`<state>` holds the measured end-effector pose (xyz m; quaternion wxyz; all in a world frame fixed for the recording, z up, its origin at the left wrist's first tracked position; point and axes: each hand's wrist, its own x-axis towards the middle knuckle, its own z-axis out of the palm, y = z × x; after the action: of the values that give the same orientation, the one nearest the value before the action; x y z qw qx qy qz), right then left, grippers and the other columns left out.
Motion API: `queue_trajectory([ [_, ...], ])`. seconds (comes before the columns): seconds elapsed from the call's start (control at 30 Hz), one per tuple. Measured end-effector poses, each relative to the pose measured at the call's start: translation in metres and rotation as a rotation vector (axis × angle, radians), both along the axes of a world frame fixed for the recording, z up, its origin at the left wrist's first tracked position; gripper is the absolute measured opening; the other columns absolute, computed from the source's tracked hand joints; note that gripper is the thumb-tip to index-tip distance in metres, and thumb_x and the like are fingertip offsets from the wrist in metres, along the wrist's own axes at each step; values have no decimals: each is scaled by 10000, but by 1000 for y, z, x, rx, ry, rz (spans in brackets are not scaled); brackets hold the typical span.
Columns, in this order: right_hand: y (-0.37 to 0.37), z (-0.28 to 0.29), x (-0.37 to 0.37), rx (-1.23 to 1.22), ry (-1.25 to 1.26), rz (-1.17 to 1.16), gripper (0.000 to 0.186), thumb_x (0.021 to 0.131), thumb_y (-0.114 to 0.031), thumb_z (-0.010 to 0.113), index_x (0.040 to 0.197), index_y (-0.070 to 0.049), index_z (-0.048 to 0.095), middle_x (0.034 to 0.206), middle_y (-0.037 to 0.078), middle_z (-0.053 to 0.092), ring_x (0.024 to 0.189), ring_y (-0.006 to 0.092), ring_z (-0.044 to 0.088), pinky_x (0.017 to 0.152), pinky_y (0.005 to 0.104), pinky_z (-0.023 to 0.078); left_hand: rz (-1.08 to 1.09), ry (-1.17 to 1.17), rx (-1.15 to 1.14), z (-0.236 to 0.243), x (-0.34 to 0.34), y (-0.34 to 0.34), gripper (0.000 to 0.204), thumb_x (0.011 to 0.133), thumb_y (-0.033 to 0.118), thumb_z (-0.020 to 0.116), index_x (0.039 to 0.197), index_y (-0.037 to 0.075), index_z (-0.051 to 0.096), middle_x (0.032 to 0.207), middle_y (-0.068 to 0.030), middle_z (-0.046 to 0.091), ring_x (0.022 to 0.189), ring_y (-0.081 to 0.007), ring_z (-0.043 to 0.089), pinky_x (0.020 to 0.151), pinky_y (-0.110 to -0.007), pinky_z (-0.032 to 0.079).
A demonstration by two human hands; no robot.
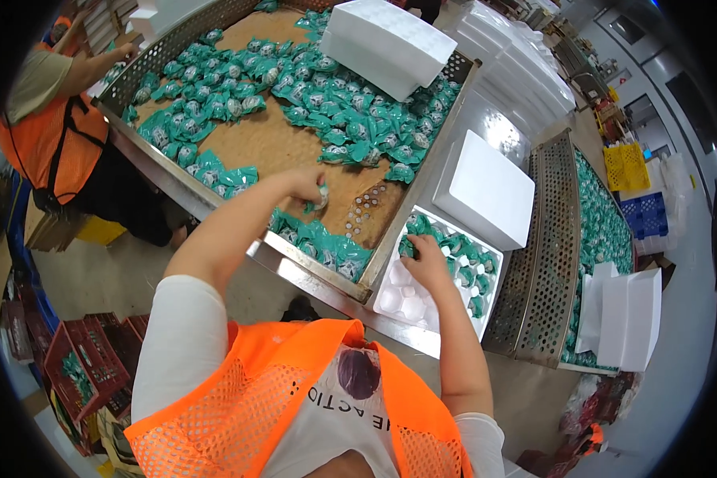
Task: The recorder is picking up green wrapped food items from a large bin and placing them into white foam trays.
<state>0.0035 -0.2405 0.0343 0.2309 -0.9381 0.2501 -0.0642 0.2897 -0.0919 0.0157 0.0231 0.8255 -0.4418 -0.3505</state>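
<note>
Over the bare brown bottom of the large metal bin (263, 131), my left hand (304, 185) is closed on a small round packet (322, 197) in clear and green wrap. Below that hand, more green-wrapped round packets (319, 245) lie along the bin's near edge. My right hand (427, 261) reaches into a white foam tray (402, 307) with round hollows. Its fingers are curled on a green-wrapped packet (411, 240) at the tray's left side. Green packets fill the tray's far and right hollows, while several near-left hollows hold nothing.
A white foam box (390, 48) rests over the packets at the bin's far right. Beside the tray is another white foam piece (486, 187). Farther right stands a second perforated metal bin (534, 247). A person in an orange vest (60, 147) works at the left.
</note>
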Motion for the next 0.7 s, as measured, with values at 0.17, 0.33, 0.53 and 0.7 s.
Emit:
queue_trajectory([
  [0.17,-18,35,-4,565,-373,-214,420,755,-172,613,1131,-19,503,1100,56,538,895,134,538,730,280,440,272,1149,-545,64,3,29,499,705,62,649,1099,119,347,1041,-22,458,825,-119,534,693,-262,471],
  [0.33,27,94,47,1211,-533,-149,335,791,-202,569,1079,-33,542,1023,53,557,840,153,549,690,272,443,76,1352,-691,96,-35,37,506,707,79,660,1109,124,356,1038,-20,492,870,-110,535,723,-245,449],
  [0.53,36,106,64,1185,-381,64,221,812,-172,540,994,-52,576,873,-9,583,754,79,530,628,225,430,152,1455,-659,111,-51,47,627,710,45,642,1240,89,310,1062,-37,508,899,-111,547,711,-226,475],
  [0.7,35,113,72,1011,-374,86,206,818,-144,518,998,-69,585,835,-24,583,712,50,513,585,210,428,277,1289,-683,96,-50,46,615,733,94,633,1254,113,306,1048,-42,529,873,-114,542,674,-240,460],
])
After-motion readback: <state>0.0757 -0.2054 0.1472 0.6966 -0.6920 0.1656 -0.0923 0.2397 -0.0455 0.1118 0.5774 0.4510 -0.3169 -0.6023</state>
